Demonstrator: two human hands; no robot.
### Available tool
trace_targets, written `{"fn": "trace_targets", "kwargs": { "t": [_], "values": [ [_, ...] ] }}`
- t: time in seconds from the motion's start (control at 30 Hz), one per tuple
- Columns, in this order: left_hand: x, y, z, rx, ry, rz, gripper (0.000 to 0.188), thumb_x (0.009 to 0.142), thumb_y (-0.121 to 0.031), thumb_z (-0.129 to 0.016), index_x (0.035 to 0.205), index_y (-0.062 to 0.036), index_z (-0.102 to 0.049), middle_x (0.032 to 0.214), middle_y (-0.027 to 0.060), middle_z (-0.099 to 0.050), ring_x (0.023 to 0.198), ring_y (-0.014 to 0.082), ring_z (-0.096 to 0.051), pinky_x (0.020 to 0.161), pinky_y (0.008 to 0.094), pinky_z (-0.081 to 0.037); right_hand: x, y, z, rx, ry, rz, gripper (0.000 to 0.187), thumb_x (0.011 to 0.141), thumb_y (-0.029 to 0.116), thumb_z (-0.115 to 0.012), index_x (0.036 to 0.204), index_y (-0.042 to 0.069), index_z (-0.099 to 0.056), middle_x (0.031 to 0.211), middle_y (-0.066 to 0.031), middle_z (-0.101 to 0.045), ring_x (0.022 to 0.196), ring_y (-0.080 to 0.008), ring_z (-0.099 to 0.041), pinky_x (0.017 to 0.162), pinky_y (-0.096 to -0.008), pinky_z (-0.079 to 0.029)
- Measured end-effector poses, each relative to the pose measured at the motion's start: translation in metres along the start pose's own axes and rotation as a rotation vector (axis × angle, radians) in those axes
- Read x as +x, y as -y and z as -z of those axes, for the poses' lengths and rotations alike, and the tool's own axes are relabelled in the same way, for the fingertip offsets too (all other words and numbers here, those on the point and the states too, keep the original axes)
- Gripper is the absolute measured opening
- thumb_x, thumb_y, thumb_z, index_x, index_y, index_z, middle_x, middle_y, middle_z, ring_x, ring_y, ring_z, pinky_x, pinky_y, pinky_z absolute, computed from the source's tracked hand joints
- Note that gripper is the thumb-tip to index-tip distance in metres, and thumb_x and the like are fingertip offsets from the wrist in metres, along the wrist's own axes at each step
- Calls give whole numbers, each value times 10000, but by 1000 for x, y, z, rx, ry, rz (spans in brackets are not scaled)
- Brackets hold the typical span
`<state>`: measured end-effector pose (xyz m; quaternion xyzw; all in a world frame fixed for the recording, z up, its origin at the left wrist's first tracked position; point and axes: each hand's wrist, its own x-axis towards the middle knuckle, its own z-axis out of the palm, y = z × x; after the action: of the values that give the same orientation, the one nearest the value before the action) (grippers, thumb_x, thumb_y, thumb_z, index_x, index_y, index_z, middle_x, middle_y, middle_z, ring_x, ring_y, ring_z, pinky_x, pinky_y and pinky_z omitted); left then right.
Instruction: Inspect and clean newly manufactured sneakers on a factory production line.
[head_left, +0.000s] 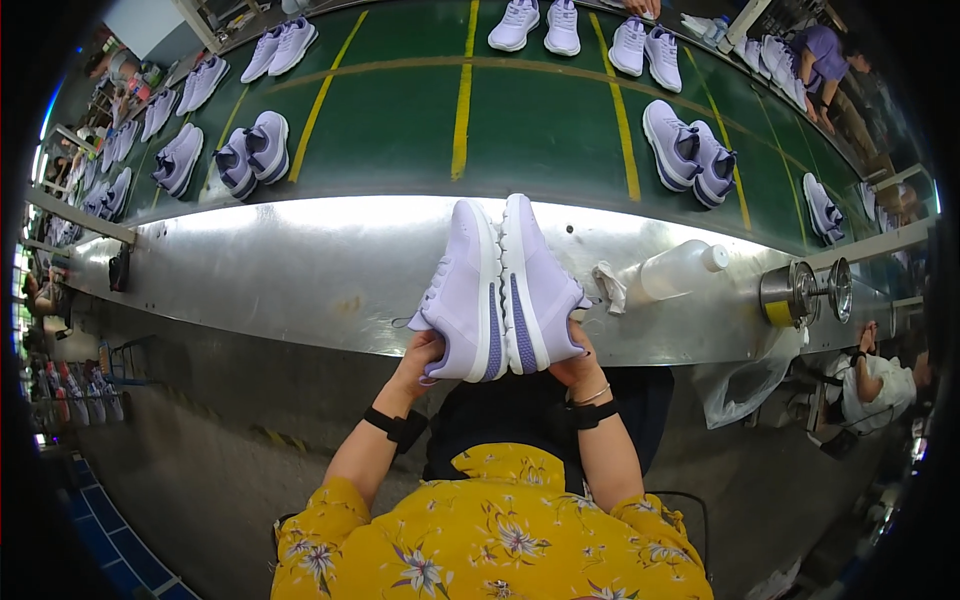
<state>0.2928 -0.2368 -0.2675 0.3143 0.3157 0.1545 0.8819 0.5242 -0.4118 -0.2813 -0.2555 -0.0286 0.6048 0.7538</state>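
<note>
Two lavender sneakers with white soles and purple heel inserts are held up side by side over the metal bench, toes pointing away from me, soles turned toward each other. My left hand (422,358) grips the left sneaker (458,280) at its heel opening. On the other side, my right hand (577,362) has hold of the right sneaker (540,290) by the heel. The shoes hide most of the fingers of both hands. Both wrists wear black bands.
Beyond the steel bench (280,270) runs a green conveyor belt (390,120) with yellow lines, carrying several pairs of lavender sneakers. Right of my hands are a crumpled cloth (609,287), a white plastic bottle (680,270), a metal canister (790,294) and a hanging plastic bag (745,385). Other people sit around.
</note>
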Motion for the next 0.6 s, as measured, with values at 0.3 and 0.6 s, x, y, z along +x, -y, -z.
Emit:
{"fn": "trace_targets", "kwargs": {
  "t": [0.3,0.6],
  "values": [
    [-7,-4,-19,-16,8,-12,549,881,27,-570,1425,-33,-518,1298,90,-633,1163,205,-644,990,333,-525,0,-4,23,-37,-116,-4,605,1038,446,-528,1495,53,-471,1459,-109,-578,1344,-274,-542,1148,-432,-416],
    [-17,-11,-27,87,-2,-112,581,864,23,-617,1433,-35,-515,1321,69,-617,1183,192,-619,1016,332,-503,-2,-3,24,-51,-83,21,610,1042,411,-526,1515,37,-433,1478,-127,-556,1357,-289,-530,1167,-443,-398]
  ]
}}
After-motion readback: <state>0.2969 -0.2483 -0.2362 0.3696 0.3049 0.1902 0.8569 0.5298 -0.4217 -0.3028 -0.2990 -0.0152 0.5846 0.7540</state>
